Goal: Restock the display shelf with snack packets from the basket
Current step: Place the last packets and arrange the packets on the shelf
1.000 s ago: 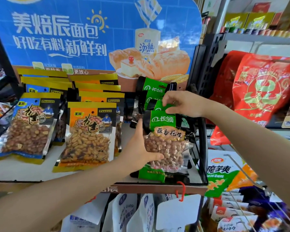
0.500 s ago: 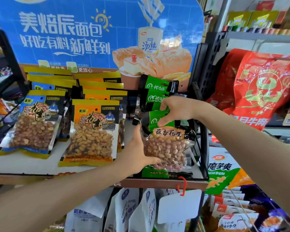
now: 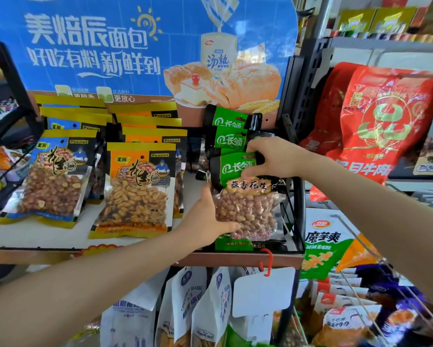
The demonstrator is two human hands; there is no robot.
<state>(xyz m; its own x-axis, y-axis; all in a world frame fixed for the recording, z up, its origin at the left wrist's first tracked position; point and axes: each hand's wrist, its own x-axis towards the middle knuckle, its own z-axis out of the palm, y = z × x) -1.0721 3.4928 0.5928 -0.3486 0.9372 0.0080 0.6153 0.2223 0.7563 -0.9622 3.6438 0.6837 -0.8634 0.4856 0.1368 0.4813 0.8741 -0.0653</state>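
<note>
A green-topped peanut packet (image 3: 245,209) with a clear window stands at the front of the right-hand row on the display shelf (image 3: 47,242). My left hand (image 3: 207,221) grips its lower left side. My right hand (image 3: 270,156) pinches its green top edge. Two more green packets (image 3: 229,120) stand behind it in the same row. An orange peanut packet (image 3: 135,191) and a blue peanut packet (image 3: 57,176) front two other rows to the left. The basket is not in view.
A blue bread poster (image 3: 140,46) backs the shelf. A black wire frame (image 3: 298,196) borders the shelf's right side. Red bags (image 3: 380,116) hang further right. White pouches (image 3: 205,304) and a red hook (image 3: 268,261) hang below the shelf edge.
Both hands stay on the front green packet. My right hand has slid from behind the packet onto its top edge, and the packet stands slightly further back and more upright.
</note>
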